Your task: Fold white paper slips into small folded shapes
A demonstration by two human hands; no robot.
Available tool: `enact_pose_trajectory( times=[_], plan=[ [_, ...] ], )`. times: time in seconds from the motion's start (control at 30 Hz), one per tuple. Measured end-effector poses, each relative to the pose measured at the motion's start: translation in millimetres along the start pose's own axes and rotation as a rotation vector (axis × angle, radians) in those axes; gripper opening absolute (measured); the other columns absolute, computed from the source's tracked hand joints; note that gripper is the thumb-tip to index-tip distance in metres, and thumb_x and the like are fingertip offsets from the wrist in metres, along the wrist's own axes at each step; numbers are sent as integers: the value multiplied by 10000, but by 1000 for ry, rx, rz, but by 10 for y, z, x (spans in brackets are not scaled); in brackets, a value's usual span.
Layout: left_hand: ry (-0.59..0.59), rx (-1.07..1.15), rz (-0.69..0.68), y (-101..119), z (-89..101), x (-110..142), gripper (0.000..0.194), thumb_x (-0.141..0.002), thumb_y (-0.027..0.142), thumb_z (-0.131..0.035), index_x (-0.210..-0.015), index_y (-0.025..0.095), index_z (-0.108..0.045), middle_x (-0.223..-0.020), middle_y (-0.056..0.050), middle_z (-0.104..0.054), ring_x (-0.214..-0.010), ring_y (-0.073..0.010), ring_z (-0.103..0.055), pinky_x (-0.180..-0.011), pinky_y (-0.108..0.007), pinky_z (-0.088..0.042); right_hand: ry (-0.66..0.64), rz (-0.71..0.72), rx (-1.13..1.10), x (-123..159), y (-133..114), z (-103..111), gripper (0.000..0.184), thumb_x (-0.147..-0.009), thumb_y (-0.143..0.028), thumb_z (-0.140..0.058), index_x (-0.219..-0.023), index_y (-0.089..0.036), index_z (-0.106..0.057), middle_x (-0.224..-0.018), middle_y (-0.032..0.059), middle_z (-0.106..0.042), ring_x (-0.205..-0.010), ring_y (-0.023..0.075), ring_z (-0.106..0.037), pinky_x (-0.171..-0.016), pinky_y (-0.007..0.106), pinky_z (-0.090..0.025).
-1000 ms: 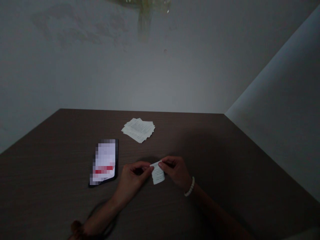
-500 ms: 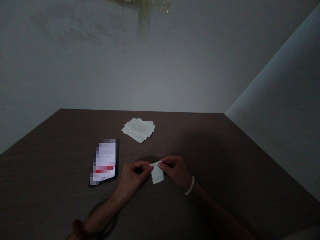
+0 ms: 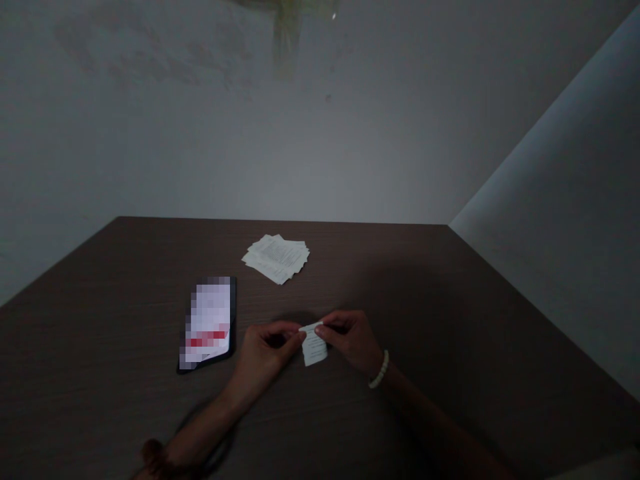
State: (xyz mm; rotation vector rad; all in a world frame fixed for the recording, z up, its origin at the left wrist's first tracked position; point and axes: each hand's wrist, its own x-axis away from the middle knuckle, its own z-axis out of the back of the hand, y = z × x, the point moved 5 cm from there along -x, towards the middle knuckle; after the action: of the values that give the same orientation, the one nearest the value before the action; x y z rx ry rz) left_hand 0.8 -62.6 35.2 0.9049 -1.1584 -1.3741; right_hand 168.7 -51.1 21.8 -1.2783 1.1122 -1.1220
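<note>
While pinched, paper (image 3: 315,349) points lengthwise nearward.

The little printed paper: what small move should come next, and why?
Perhaps pull the paper gently taut sideways: the left hand and right hand pinch its upper edge close together, while its lower part is unheld.

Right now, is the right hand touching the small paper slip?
Touching. The head view shows the right hand pinching the paper slip near its top edge.
</note>
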Motion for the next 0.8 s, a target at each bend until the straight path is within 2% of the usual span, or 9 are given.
enact_pose_trajectory(
  times=[0.4, 0.8],
  plan=[
    [-18, 6, 33, 14, -7, 11, 287, -734, 412, -664, -796, 140, -734, -748, -82, -718, -698, -201, -638, -626, -267, -479, -4, 33, 47, 3, 6, -6, 120, -680, -281, -735, -692, -164, -712, -655, 27, -714, -580, 154, -655, -543, 245, -501],
    [14, -38, -3, 79, 1, 30, 276, -721, 414, -667, -753, 147, -732, -692, -59, -699, -648, -185, -616, -604, -259, -481, -1, 31, 63, 6, -27, -2, 169, -677, -333, -740, -697, -167, -720, -672, 35, -724, -604, 171, -673, -560, 265, -529]
  ],
)
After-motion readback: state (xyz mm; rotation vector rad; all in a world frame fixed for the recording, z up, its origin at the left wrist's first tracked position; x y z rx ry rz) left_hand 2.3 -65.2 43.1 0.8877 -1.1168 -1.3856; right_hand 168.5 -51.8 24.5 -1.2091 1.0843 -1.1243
